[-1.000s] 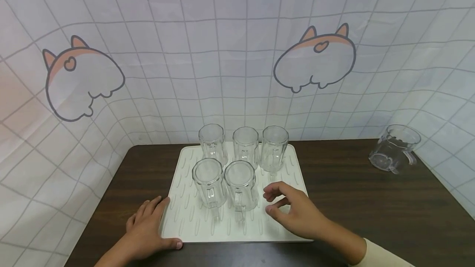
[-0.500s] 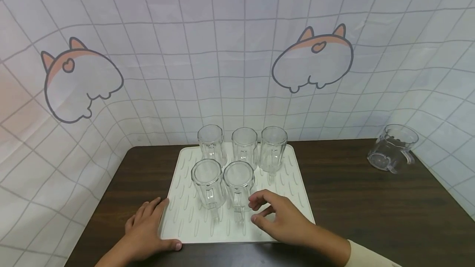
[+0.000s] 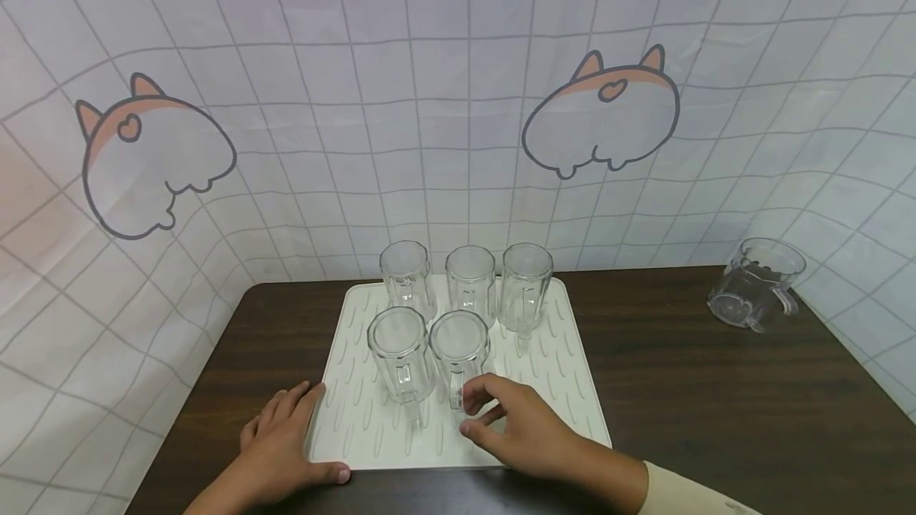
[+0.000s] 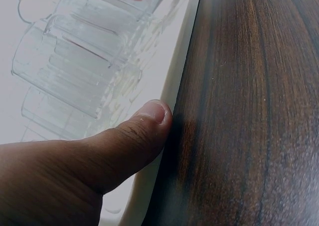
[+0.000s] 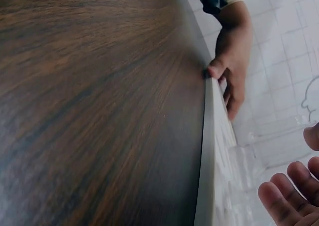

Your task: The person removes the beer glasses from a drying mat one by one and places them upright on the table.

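Observation:
Several clear glass mugs stand on a white ribbed tray point(image 3: 343, 443), three in the back row and two in front. At the tray's near left corner rests my left hand point(image 3: 281, 437), its fingers spread along the side; in the left wrist view the thumb point(image 4: 144, 123) lies on the front rim. Beside the front right mug point(image 3: 460, 340) is my right hand point(image 3: 521, 429), fingers bent and thumb apart. Its fingertips are at that mug's handle; whether they touch it cannot be told. Left of that mug stands the front left mug point(image 3: 397, 340).
Another clear mug point(image 3: 744, 296) stands on the dark wood table point(image 3: 680, 372) at the far right. Behind the table hangs a white grid-patterned cloth point(image 3: 444, 102) with cartoon animals. The back mugs point(image 3: 406, 270) stand close to it.
My right hand has moved left over the tray, from the open area at right to the front right mug's handle. The left hand and the mugs stay in place.

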Demonstrator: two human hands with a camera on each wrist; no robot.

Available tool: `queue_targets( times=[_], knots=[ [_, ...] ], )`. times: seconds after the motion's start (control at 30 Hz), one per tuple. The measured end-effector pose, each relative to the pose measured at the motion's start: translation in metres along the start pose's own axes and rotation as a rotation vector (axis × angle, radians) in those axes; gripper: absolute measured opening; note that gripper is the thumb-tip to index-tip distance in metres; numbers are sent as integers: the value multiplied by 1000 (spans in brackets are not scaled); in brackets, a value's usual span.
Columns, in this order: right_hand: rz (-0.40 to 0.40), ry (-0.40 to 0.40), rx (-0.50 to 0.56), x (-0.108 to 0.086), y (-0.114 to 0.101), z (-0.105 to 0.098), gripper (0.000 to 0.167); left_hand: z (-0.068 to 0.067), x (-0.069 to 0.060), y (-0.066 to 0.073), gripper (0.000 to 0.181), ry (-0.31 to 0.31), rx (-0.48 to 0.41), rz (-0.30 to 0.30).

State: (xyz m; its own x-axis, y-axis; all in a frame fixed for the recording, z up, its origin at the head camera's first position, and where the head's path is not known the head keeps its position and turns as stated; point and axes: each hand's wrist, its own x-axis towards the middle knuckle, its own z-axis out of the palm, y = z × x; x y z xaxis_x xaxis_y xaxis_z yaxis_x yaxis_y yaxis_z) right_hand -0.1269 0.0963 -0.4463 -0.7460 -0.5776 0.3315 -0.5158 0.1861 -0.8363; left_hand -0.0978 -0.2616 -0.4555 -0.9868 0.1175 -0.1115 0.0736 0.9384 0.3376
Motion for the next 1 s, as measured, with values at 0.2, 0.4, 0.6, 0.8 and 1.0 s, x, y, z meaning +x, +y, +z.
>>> queue_targets(
  times=[0.2, 0.4, 0.6, 0.8, 1.0],
  knots=[
    [12, 32, -53, 4, 1, 9, 22, 1, 0, 0, 134, 4, -3, -5],
    [-25, 90, -114, 5, 3, 14, 23, 3, 1, -1, 134, 11, -3, -2],
    [-7, 112, -99, 8, 3, 17, 27, 2, 1, -1, 135, 1, -10, -9],
    [-39, 154, -92, 6, 4, 17, 25, 3, 1, -3, 135, -1, -9, -2],
    [-106, 187, -106, 4, 5, 11, 23, 4, 1, -3, 134, 6, -8, -3]
  ],
)
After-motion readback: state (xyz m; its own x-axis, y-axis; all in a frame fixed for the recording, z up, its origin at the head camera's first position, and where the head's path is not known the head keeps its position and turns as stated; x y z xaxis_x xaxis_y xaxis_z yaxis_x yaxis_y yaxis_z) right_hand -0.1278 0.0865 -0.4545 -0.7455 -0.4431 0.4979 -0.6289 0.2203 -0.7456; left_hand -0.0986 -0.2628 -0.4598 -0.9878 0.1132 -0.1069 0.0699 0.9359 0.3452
